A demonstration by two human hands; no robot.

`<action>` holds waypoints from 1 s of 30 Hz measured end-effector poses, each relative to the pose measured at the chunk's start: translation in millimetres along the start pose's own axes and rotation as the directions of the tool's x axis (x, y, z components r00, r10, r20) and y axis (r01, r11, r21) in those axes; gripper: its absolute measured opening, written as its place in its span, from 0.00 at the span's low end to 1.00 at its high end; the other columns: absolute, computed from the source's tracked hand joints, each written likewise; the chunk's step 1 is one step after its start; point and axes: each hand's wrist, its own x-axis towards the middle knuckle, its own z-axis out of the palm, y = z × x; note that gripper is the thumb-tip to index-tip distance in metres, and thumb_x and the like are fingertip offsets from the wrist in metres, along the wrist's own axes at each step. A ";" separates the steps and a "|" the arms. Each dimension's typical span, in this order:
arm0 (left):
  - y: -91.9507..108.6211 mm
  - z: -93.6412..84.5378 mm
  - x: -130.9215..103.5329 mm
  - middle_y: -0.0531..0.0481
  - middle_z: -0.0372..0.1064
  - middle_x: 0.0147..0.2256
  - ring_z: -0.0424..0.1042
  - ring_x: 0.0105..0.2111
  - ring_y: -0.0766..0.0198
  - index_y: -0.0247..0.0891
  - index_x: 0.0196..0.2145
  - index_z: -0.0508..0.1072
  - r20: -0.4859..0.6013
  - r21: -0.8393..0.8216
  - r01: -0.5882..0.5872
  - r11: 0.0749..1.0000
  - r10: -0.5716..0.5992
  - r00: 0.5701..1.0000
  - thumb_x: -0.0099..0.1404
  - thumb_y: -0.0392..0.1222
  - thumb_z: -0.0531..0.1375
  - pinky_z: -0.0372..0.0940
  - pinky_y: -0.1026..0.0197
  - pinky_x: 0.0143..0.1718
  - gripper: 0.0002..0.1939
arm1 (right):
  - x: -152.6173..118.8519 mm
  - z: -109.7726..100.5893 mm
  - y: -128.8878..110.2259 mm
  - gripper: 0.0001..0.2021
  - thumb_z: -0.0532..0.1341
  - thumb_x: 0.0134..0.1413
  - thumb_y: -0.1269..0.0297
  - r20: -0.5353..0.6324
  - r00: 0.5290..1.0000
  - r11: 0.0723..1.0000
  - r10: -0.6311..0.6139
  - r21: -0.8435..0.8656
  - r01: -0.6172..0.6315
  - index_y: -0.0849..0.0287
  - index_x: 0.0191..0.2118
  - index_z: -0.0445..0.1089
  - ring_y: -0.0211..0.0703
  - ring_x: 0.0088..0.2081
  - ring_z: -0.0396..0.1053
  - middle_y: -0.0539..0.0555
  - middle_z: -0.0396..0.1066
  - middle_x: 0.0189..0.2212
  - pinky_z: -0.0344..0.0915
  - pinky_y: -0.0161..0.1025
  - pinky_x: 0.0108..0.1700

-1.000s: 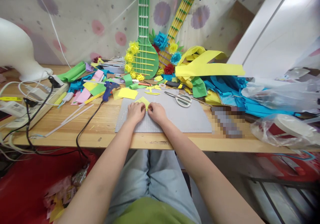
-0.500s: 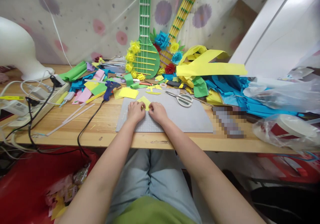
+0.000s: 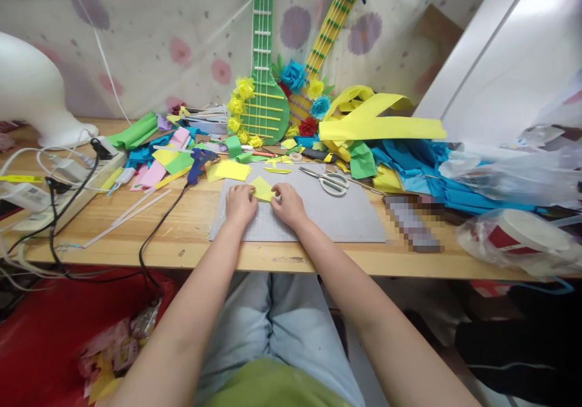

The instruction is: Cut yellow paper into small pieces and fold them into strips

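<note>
Between my hands, a small piece of yellow paper lies on the grey cutting mat, one corner pointing away from me. My left hand has its curled fingertips at the paper's left edge. At the right edge, the fingers of my right hand are bent and closed on the paper. To the right on the mat rest scissors with pale handles. More yellow paper lies behind my left hand, overlapping the mat's back edge.
A blue glue gun with a black cord stands left of the mat. Behind are a green paper guitar, a yellow one and blue crepe paper. A power strip sits left, a bagged cup right.
My hands have moved slightly apart, mostly the left one going left, and more of the yellow paper shows between them. The view has shifted a little.
</note>
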 end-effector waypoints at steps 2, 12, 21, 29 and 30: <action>1.0 0.5 -1.8 0.46 0.70 0.43 0.60 0.46 0.51 0.42 0.38 0.72 -0.009 0.049 0.014 0.999 -0.013 1.000 0.56 0.37 0.54 0.56 0.51 0.45 0.12 | -1.0 0.0 0.7 0.11 0.52 0.48 0.72 0.009 0.998 0.997 -0.069 -0.020 0.069 0.57 0.40 0.63 0.44 0.42 0.60 0.55 0.65 0.37 0.58 0.39 0.42; 10.0 -1.1 -6.9 0.43 0.66 0.36 0.58 0.45 0.50 0.42 0.32 0.73 -0.029 0.114 -0.025 0.993 0.029 0.999 0.57 0.41 0.55 0.53 0.49 0.45 0.07 | 1.1 -0.4 -3.9 0.11 0.55 0.51 0.67 0.052 0.980 0.968 -0.194 -0.153 0.199 0.58 0.42 0.65 0.49 0.44 0.57 0.57 0.67 0.40 0.53 0.43 0.45; 12.9 -2.1 -7.7 0.48 0.68 0.40 0.60 0.45 0.55 0.41 0.42 0.67 0.014 -0.037 -0.218 0.975 0.218 0.976 0.51 0.32 0.57 0.54 0.54 0.46 0.18 | 4.1 -2.5 14.5 0.13 0.51 0.47 0.77 -0.037 0.997 0.997 -0.069 -0.029 0.068 0.57 0.37 0.67 0.46 0.41 0.58 0.54 0.70 0.34 0.56 0.41 0.44; 13.0 0.2 -6.7 0.51 0.71 0.33 0.64 0.41 0.56 0.42 0.39 0.66 -0.012 0.050 -0.109 0.993 0.110 0.994 0.52 0.31 0.56 0.55 0.54 0.43 0.15 | 1.9 -6.8 12.2 0.17 0.53 0.45 0.76 -0.072 0.988 0.990 -0.138 -0.031 0.136 0.58 0.42 0.66 0.47 0.43 0.59 0.55 0.68 0.41 0.59 0.42 0.46; 14.1 1.2 -7.4 0.50 0.71 0.34 0.64 0.41 0.55 0.42 0.40 0.66 -0.022 0.085 -0.101 0.991 0.103 0.994 0.53 0.32 0.55 0.55 0.54 0.43 0.15 | 1.0 -6.2 8.6 0.18 0.53 0.45 0.76 -0.043 0.985 0.985 -0.165 -0.051 0.163 0.58 0.44 0.65 0.47 0.44 0.59 0.56 0.67 0.42 0.59 0.41 0.46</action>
